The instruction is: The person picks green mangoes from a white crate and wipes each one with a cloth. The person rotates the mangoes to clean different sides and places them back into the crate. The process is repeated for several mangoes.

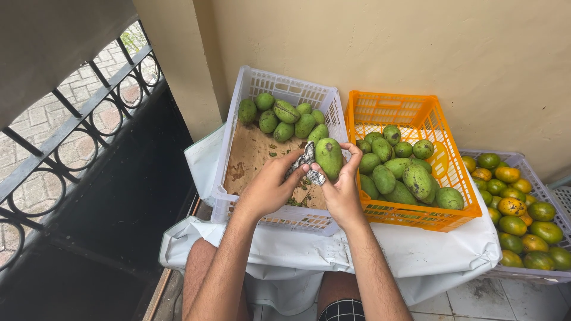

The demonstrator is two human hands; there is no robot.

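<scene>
We held a green mango (329, 157) up over the near edge of the white crate (221, 172), our right hand (343, 191) curled around its right side with the fingers wrapped over the top, closed firmly on the fruit. Our left hand (269, 187) pinched a crumpled scrap of printed paper (307, 164) against the mango's left flank, thumb and fingers pressed together on it. The mango looked firm and fairly weighty for its size, with a smooth skin that we judged could slip in a loose grasp; holding it around the broad middle, as the right hand did, seemed the surest place. The paper was light, soft and easily torn. The white crate held a small cluster of green mangoes (284, 117) at its far end, the rest of its brown paper lining showing with a few leaf bits. The orange crate (416, 215) beside it was about half full of green mangoes (397, 169). Farther right, a grey crate (538, 191) held mixed green and yellow-orange fruit (516, 208). White sheeting (416, 252) lay under the crates.
</scene>
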